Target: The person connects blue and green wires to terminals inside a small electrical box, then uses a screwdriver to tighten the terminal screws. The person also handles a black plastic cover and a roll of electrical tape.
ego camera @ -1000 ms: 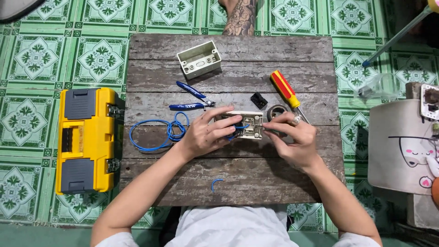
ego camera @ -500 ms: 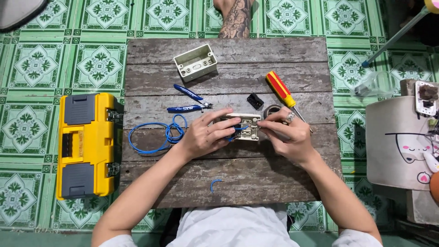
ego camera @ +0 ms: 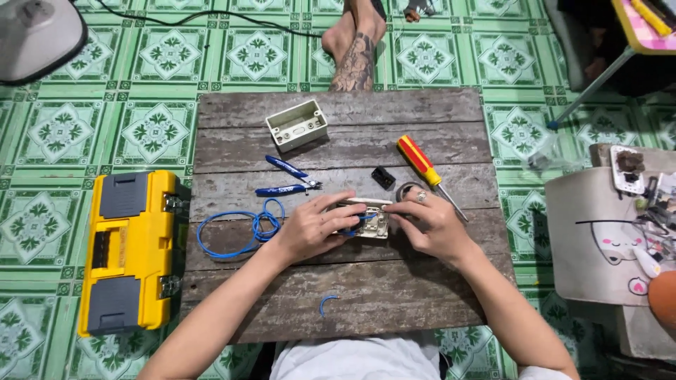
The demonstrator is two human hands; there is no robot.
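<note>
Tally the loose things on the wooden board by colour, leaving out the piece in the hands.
Blue: 3, the cutters, the wire coil, the wire scrap
Black: 2, the small block, the tape roll
Cream: 1, the wall box
Red and yellow: 1, the screwdriver
Total: 7

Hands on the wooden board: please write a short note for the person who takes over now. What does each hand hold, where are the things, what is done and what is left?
Left hand: grips the small beige switch module from the left.
Right hand: pinches the module's right edge, touching a thin white stick at its top.
Things: blue wire coil runs into the module; blue-handled cutters and empty beige wall box lie behind; red-yellow screwdriver on the right; short blue wire offcut near the front edge; yellow toolbox on the floor.
Done: wire is at the module.
Left: module is not in the box.
</note>
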